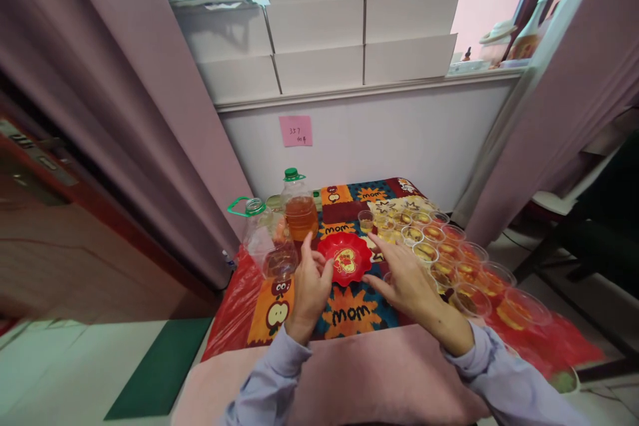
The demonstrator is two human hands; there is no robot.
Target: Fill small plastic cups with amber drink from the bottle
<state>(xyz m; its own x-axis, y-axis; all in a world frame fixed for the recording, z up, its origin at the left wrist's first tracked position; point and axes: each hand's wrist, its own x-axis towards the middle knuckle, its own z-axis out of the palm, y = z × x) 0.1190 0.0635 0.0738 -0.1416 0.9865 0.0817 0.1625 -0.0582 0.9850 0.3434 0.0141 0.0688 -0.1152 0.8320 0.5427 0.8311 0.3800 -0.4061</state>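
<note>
Hands, left hand [312,273] and right hand [407,276], are curving half open around a red dish [344,259] on the surface [349,313], grip unclear, while many cups [426,252] are already holding yellowish liquid, the capped jug [301,213] retaining more.

Homelike room with curtains [150,93], patterned tablecloth [352,315]

Creased, pale lavender sleeves [272,376] show behind the hands [310,279], each ending in a plain cuff [295,346]. Both hands are bare.
</note>
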